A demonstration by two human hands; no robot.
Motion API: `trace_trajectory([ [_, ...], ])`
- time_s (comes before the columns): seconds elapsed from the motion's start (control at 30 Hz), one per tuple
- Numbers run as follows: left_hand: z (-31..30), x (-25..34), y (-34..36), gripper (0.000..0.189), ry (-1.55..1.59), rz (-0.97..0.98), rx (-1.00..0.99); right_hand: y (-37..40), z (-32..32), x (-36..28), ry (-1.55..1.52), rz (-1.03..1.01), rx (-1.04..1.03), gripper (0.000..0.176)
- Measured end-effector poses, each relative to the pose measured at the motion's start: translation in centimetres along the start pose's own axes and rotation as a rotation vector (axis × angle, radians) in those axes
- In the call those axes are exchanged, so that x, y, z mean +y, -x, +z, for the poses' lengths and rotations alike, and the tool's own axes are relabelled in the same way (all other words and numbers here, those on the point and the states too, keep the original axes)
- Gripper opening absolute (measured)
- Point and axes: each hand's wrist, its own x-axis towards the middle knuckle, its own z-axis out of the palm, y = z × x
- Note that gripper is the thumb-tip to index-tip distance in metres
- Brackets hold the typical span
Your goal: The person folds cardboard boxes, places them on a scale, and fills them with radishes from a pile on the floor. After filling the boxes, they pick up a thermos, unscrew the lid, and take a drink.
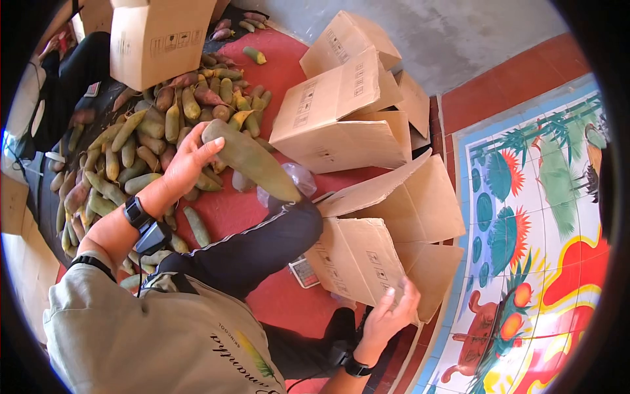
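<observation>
1. Head view, my hands: my left hand (187, 164) was wrapped round the near end of a long green fruit (252, 161), thumb laid across the top. The fruit hung in the air above my raised knee (262, 243), its far end pointing towards the boxes. My right hand (388, 314) lay flat on the edge of the nearest box (357, 256), fingers straight and close together, gripping nothing.
2. Head view, progress: I judged the work barely begun. A big pile (131, 151) of green, yellow and purplish fruit lay loose on the red floor (282, 65) beyond my left hand, with a few strays further off. Only the one fruit was lifted, and I saw none packed.
3. Head view, containers: the nearest box lay tipped beside my knee with its flaps spread wide, and I could not see inside it. More cardboard boxes (335, 111) were heaped behind it, some folded flat, with no contents showing. Another box (154, 39) stood at the far side of the pile, closed face towards me. A crumpled clear bag (298, 177) lay on the floor just under the fruit's tip.
</observation>
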Motion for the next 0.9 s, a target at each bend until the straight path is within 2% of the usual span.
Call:
trace_trajectory([
  [0.03,-0.2,-0.6,-0.3,0.044,0.031,-0.020,-0.083,0.3,0.1,-0.6,-0.051,-0.020,-0.029,0.027],
  [0.07,0.5,-0.4,0.0,0.044,0.031,-0.016,-0.085,0.6,0.2,-1.2,-0.101,-0.041,-0.059,0.029],
  [0.1,1.8,-0.2,0.6,0.042,0.165,-0.071,-0.155,1.0,0.2,-1.6,-0.144,-0.025,-0.115,0.038],
  [0.13,3.1,-0.2,1.2,0.041,0.299,-0.127,-0.225,1.2,0.3,-2.3,-0.145,-0.026,-0.111,0.038],
  [0.2,5.0,-0.6,2.5,0.040,0.379,-0.245,-0.318,1.3,0.4,-3.7,-0.208,-0.145,-0.238,0.051],
  [0.3,6.5,-1.8,3.9,0.045,0.439,-0.396,-0.467,2.6,1.2,-3.7,-0.322,-0.140,-0.451,0.065],
  [0.47,8.7,-2.4,5.3,0.049,0.467,-0.513,-0.568,3.4,0.5,-3.6,-0.362,-0.088,-0.417,0.068],
  [0.57,8.7,-2.8,5.2,0.050,0.395,-0.489,-0.608,3.4,-0.9,-3.0,-0.260,-0.134,-0.305,0.063],
  [0.67,8.0,-2.7,4.4,0.043,0.253,-0.435,-0.625,3.7,-2.7,-1.1,-0.238,-0.019,-0.181,0.061],
  [0.77,4.7,-6.3,3.0,0.034,-0.038,-0.228,-0.453,2.5,-4.2,-0.1,-0.308,0.161,0.076,0.054],
  [0.83,1.7,-9.1,2.4,0.025,-0.268,-0.182,-0.304,1.2,-4.5,0.5,-0.195,0.235,0.250,0.051],
  [0.87,0.2,-9.9,2.3,0.025,-0.266,-0.188,-0.302,0.7,-4.5,1.4,-0.118,0.266,0.311,0.049],
  [0.9,-1.2,-10.5,2.2,0.023,-0.501,-0.179,-0.302,0.1,-4.5,1.9,-0.120,0.263,0.305,0.049],
])
